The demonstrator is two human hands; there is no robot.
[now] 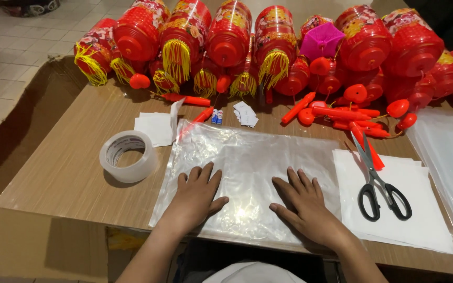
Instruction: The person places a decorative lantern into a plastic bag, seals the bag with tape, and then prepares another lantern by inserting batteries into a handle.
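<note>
bench (64, 173): wood-grain top, fills most of the frame; cardboard along its left and lower-left edges.
lanterns (226, 36): red with yellow tassels, heaped along the top edge, apparently kept clear of the work area.
plastic sheet (247, 157): clear, lies flat at centre frame, near the bench's front edge.
paper stack (425, 215): white, lower right, just beside the sheet.
left hand (197, 196): open, palm down on the sheet, fingers spread; looks like it pins it flat.
right hand (308, 204): open, flat on the sheet too, grips nothing.
tape roll (128, 156): clear, left of the sheet, within reach.
scissors (378, 183): black handles, resting on the paper stack.
</note>
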